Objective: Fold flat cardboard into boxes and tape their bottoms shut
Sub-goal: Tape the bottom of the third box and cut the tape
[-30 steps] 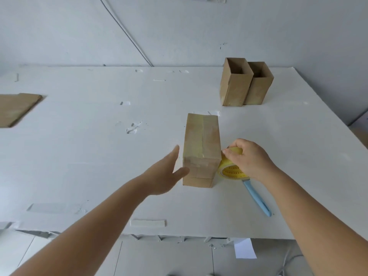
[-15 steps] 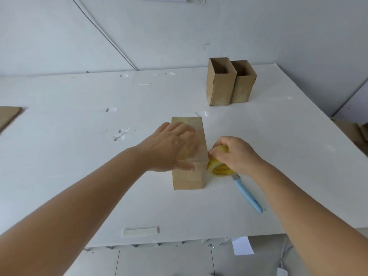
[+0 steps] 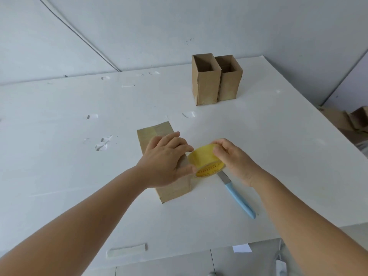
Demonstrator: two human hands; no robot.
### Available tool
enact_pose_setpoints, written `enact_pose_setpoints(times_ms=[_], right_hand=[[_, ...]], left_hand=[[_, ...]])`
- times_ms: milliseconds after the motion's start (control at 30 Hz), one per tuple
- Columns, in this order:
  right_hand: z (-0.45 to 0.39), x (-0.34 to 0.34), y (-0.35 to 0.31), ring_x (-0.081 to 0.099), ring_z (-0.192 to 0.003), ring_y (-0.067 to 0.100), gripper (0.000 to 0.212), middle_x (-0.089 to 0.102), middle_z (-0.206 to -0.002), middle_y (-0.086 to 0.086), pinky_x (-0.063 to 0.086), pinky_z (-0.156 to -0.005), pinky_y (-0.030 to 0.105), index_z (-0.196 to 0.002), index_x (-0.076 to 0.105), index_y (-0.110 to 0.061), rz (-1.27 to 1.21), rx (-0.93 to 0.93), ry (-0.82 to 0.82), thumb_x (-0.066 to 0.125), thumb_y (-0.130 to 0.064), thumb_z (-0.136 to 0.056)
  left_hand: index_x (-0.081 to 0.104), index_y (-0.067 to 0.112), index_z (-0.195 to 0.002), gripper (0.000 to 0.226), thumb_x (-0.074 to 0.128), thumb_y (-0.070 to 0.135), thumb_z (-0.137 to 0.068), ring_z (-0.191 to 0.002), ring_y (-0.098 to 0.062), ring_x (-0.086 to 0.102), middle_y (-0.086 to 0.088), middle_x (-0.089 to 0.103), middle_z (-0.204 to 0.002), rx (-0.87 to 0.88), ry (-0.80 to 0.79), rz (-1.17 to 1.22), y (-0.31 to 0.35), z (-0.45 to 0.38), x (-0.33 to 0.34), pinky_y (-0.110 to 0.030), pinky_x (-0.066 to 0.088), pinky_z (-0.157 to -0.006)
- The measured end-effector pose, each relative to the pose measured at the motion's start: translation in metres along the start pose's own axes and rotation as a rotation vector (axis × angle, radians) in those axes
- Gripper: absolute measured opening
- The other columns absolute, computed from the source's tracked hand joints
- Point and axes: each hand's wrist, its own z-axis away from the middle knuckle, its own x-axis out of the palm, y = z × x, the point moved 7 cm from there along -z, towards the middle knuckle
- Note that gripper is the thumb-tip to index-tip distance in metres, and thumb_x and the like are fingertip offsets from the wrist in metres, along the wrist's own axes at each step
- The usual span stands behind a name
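Hands work a cardboard box (image 3: 175, 193): left hand (image 3: 166, 156) presses flat on top, right hand (image 3: 231, 156) fingers pinching the yellow tape roll (image 3: 205, 163) just beside its right edge.

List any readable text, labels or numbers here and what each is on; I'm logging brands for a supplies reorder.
Nothing can be read as words.
Tape roll, held in the right hand: a ring of dark print on its yellow core, too small and blurred to read.
Near box under the left hand, two far boxes, knife: no print visible.
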Motion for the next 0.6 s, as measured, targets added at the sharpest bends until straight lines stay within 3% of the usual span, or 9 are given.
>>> enact_pose_setpoints(times_ms=[100,233,367,533,600], right_hand=[[-0.009,0.004,-0.004,0.053,-0.073,0.013,0.034,0.056,-0.075,-0.001,0.042,-0.071,0.03,-0.082,0.062,-0.017,-0.129,0.016,0.121,0.048,-0.045,-0.092],[-0.023,0.007,-0.03,0.04,-0.053,0.003,0.036,0.041,-0.053,-0.014,0.034,-0.052,0.016,-0.057,0.051,-0.021,0.046,-0.129,0.086,0.054,-0.033,-0.09],[-0.037,-0.007,-0.033,0.051,-0.076,0.015,0.027,0.054,-0.077,-0.003,0.035,-0.069,0.028,-0.064,0.054,-0.03,0.651,-0.168,0.102,0.056,-0.042,-0.088],[-0.034,-0.005,-0.027,0.049,-0.082,0.019,0.023,0.051,-0.08,-0.002,0.032,-0.073,0.029,-0.071,0.056,-0.03,0.716,-0.197,0.094,0.055,-0.045,-0.089],[-0.035,-0.007,-0.035,0.048,-0.082,0.018,0.022,0.05,-0.08,-0.003,0.032,-0.075,0.03,-0.076,0.059,-0.029,0.755,-0.25,0.112,0.054,-0.046,-0.089]], left_hand=[[0.039,0.038,-0.139,0.07,0.026,0.075,-0.081,-0.145,-0.007,0.006,0.019,0.037,-0.141,-0.051,0.025,-0.016,-0.003,-0.001,0.001,-0.029,0.0,-0.111],[0.03,0.036,-0.145,0.072,0.024,0.072,-0.083,-0.145,-0.008,0.004,0.017,0.032,-0.145,-0.069,-0.013,-0.032,-0.008,0.0,0.006,-0.031,0.0,-0.112],[0.016,0.035,-0.15,0.081,0.013,0.074,-0.079,-0.145,-0.008,0.0,0.015,0.027,-0.148,-0.078,-0.077,-0.046,-0.01,-0.002,0.009,-0.031,-0.003,-0.112],[0.017,0.035,-0.15,0.093,-0.002,0.084,-0.072,-0.143,-0.01,0.003,0.015,0.032,-0.143,-0.053,-0.139,-0.051,-0.004,-0.001,0.003,-0.032,-0.001,-0.111],[0.025,0.037,-0.147,0.088,-0.001,0.08,-0.075,-0.139,-0.014,0.014,0.014,0.042,-0.131,-0.072,-0.157,-0.032,-0.004,-0.007,-0.006,-0.033,0.006,-0.11]])
